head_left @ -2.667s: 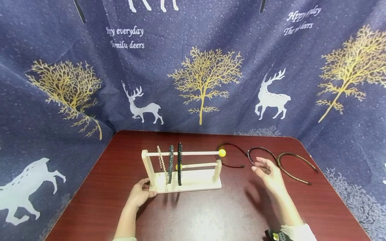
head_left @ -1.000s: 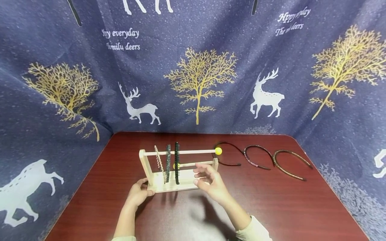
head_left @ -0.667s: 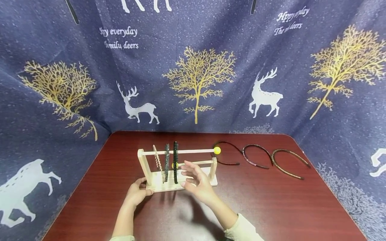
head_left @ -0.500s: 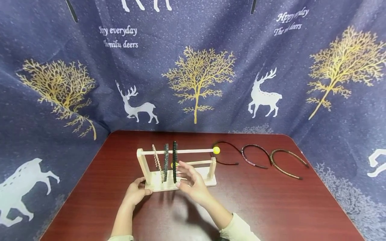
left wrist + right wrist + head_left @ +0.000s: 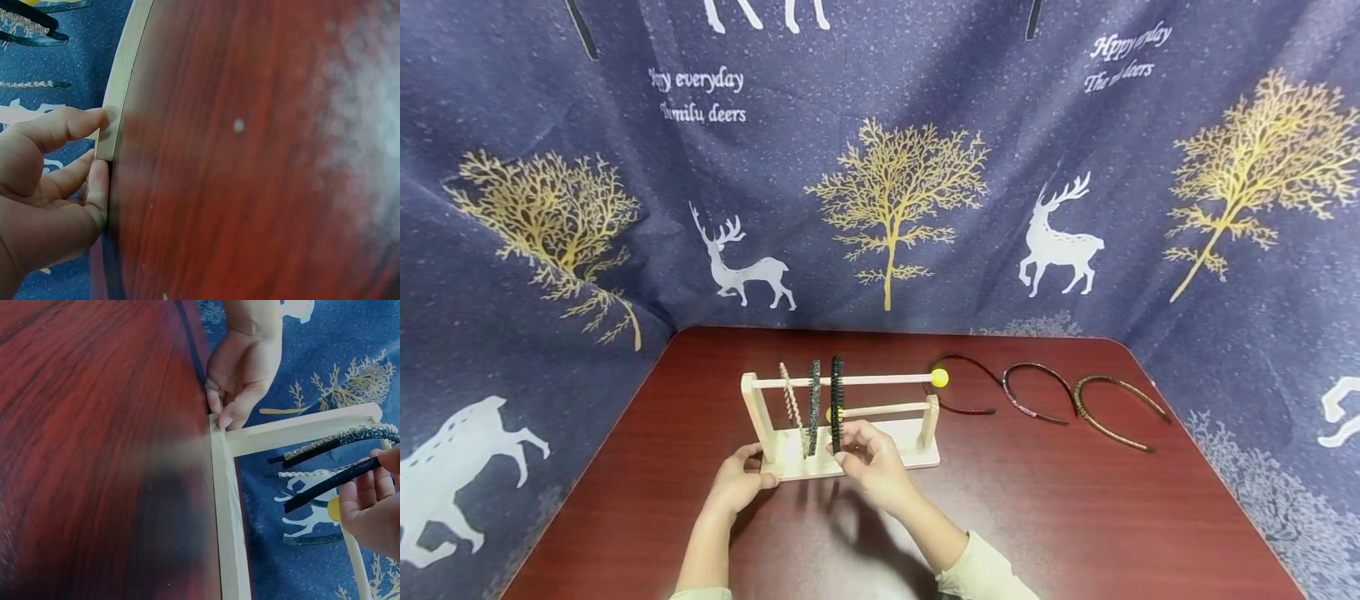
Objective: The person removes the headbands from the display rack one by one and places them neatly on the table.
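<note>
A pale wooden headband rack (image 5: 917, 450) with two rods stands on the table. My left hand (image 5: 741, 482) grips the left end of its base, thumb and fingers round the base's edge (image 5: 119, 87) in the left wrist view. On the upper rod (image 5: 887, 380) hang a cream braided headband (image 5: 792, 404), a dark glittery headband (image 5: 815, 400) and a black toothed headband (image 5: 837, 392). My right hand (image 5: 876, 467) pinches the black headband near its lower end. In the right wrist view, the thumb and fingers (image 5: 365, 490) close on that black band (image 5: 328, 484).
Several loose headbands lie at the back right: a thin dark one (image 5: 966, 410), a pinkish glittery one (image 5: 1026, 410) and a gold-brown one (image 5: 1108, 432). Yellow balls cap the rods, one (image 5: 939, 378) on the upper rod's right end. A blue patterned cloth (image 5: 925, 83) hangs behind the table.
My right hand has moved left from beside the loose headbands to the rack, and its fingers have come together on the black headband. The left hand stays on the base.
</note>
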The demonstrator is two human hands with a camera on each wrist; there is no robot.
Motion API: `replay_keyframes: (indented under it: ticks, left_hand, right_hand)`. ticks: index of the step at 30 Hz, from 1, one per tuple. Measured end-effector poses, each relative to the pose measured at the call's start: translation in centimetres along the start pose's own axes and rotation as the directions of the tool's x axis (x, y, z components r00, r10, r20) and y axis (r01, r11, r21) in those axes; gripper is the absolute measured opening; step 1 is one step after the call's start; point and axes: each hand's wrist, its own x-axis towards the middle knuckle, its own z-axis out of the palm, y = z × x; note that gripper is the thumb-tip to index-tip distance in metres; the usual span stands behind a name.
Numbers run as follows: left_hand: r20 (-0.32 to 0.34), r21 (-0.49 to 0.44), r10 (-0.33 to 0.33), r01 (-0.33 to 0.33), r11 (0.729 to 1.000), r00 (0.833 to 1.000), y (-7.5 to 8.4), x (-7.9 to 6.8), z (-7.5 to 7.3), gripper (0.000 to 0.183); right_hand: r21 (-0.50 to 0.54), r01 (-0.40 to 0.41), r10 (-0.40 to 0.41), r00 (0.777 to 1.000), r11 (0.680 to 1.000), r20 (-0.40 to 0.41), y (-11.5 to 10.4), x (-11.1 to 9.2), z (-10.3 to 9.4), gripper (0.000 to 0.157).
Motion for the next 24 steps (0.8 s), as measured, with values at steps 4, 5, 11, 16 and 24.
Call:
replay_keyframes:
  ticks: [4,5,11,16,24]
  left_hand:
    - [0.003,-0.007,0.005,-0.005,1.0,1.0,-0.1,-0.2,0.0,0.067]
    - [0.002,-0.009,0.006,-0.006,1.0,1.0,-0.1,-0.3,0.0,0.067]
    - [-0.001,-0.001,-0.011,0.011,1.0,1.0,-0.7,-1.0,0.2,0.067]
    - [-0.006,-0.003,-0.013,0.013,1.0,1.0,-0.8,-1.3,0.2,0.067]
    - [-0.021,-0.007,0.012,-0.012,1.0,1.0,-0.1,-0.4,-0.1,0.066]
  right_hand:
    - [-0.019,0.058,-0.058,0.998,0.998,0.006,0.6,0.3,-0.4,0.024]
    - [-0.023,0.07,-0.07,0.998,0.997,0.001,0.7,0.4,-0.6,0.024]
    - [-0.026,0.119,-0.119,0.993,0.993,-0.02,0.7,0.3,-1.4,0.021]
    - [-0.046,0.097,-0.098,0.995,0.994,-0.027,0.4,0.0,-1.9,0.021]
    - [-0.044,0.16,-0.164,0.981,0.986,-0.101,-1.4,0.2,-4.1,0.018]
